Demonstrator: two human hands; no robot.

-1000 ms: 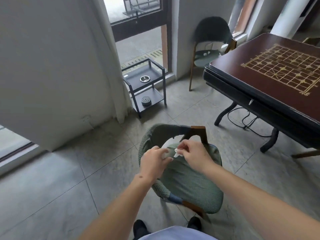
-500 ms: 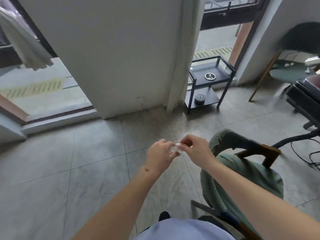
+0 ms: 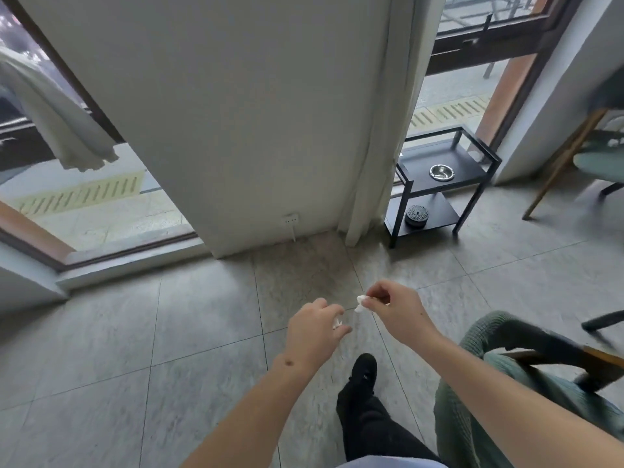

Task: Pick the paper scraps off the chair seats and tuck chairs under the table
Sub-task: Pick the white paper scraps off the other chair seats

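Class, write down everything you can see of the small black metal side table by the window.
The small black metal side table stands upright on the grey tiled floor, beside the hanging pale curtain and in front of the glass. It has a thin square-tube frame, four legs and two flat dark shelves. A shiny round metal ashtray sits on the upper shelf; a round dark patterned tin sits on the lower one. No hand touches it.

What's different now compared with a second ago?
The view swung left, away from the table. The green chair now sits at lower right. The hands moved apart: right hand pinches a paper scrap, left hand holds another scrap. Both grips unchanged.
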